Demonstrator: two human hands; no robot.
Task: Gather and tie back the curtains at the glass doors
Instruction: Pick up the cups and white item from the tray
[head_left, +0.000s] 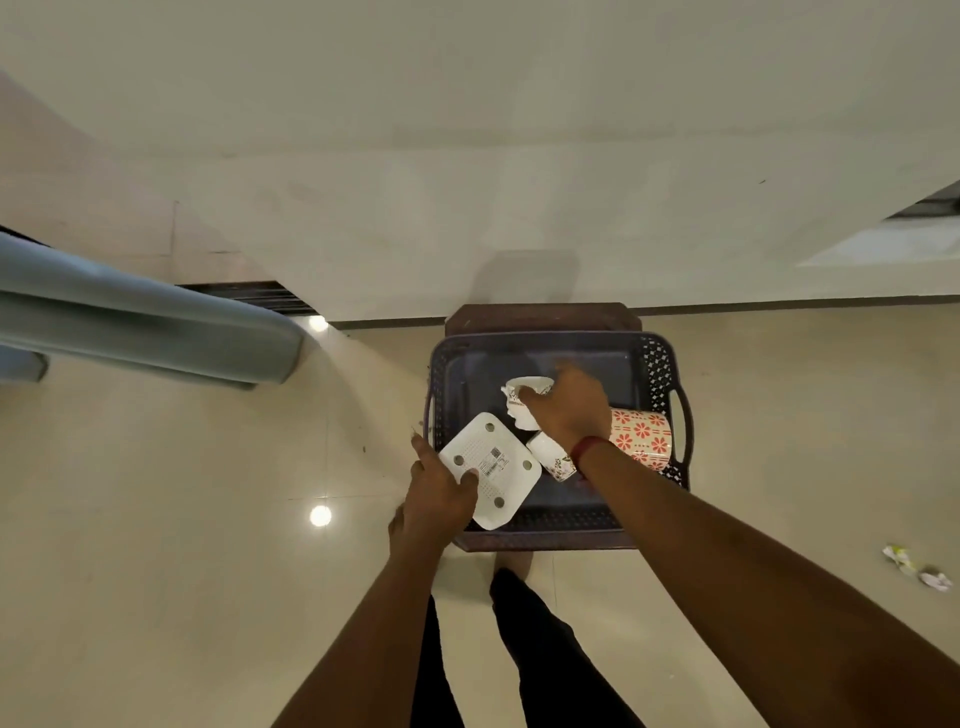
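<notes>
A grey-blue curtain hangs bunched at the left, by the dark door track, well away from both hands. My left hand grips the edge of a white square device, underside up, at the near-left corner of a dark plastic basket. My right hand reaches into the basket and holds a white patterned cup. A second white cup lies beside my wrist, and a mug with red flowers lies on its side at the right.
The basket sits on a brown stool against a white wall. Beige floor tiles spread all around. Crumpled wrappers lie on the floor at the right. My legs stand just behind the basket.
</notes>
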